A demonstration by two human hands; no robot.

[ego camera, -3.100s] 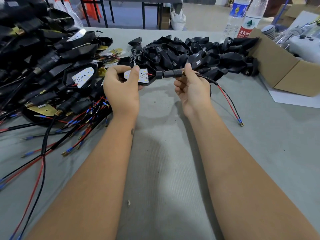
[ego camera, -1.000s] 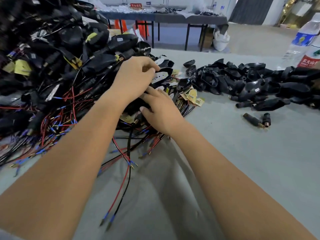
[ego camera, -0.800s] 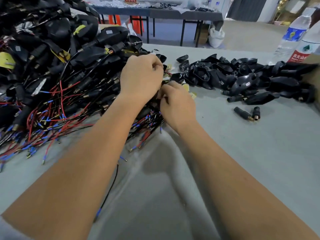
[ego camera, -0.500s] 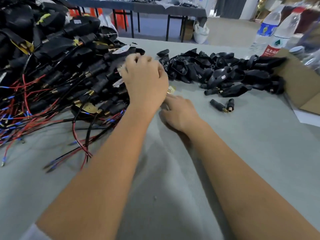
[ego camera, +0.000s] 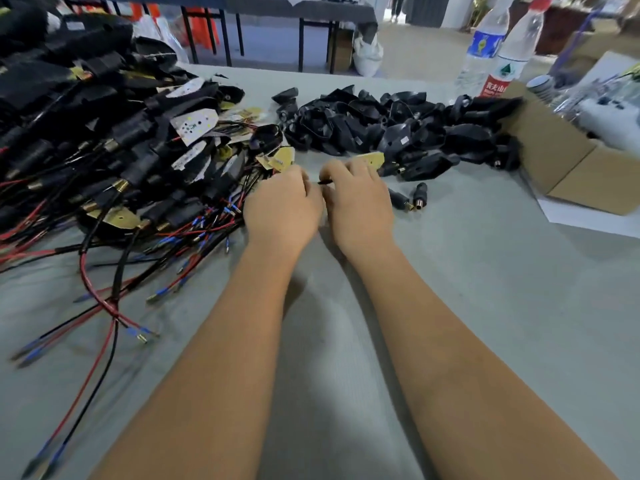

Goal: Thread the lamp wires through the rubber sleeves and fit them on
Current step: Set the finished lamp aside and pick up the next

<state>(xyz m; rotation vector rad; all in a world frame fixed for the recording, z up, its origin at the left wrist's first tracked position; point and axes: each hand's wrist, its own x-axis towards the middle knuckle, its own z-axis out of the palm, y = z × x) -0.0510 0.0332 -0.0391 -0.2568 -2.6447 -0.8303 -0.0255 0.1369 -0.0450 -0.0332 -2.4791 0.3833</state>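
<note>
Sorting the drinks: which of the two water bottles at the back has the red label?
The nearer, right-hand bottle, red cap and red label; the bottle behind it to the left wears a blue label.

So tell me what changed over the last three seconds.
The finished lamp both hands held is gone, apparently into the wired lamp pile. Left hand and right hand came down together on a thin black wire. Two loose sleeves and the shell pile stayed.

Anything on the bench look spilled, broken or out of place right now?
Nothing looks damaged or spilled. Two small black sleeves lie loose on the grey table, apart from the black housing heap, just right of the right hand. The wired lamp pile is tangled.
</note>
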